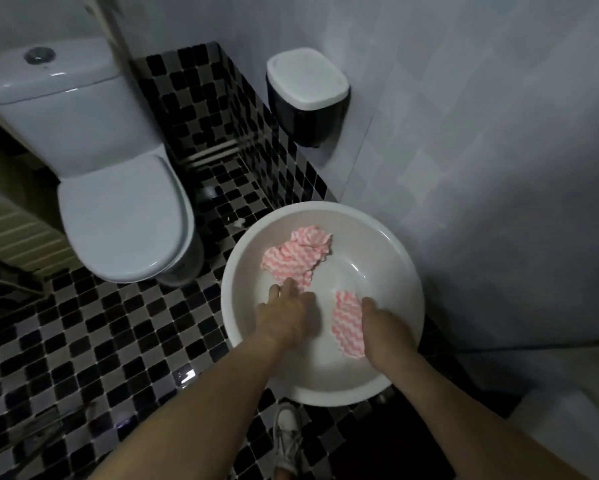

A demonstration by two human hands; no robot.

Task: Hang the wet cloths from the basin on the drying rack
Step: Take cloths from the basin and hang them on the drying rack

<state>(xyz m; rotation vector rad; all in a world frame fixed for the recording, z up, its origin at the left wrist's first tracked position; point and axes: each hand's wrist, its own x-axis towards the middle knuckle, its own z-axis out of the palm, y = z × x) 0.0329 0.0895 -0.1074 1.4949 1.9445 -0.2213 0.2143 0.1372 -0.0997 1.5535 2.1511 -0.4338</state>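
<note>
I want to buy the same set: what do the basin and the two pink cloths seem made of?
The basin looks like white plastic, smooth and glossy: light streaks gleam on its inner wall; enamel cannot be ruled out. The larger cloth and the smaller cloth look like soft matte textile, perhaps microfibre, with wavy pink-and-white ridges and limp crumpled folds.
</note>
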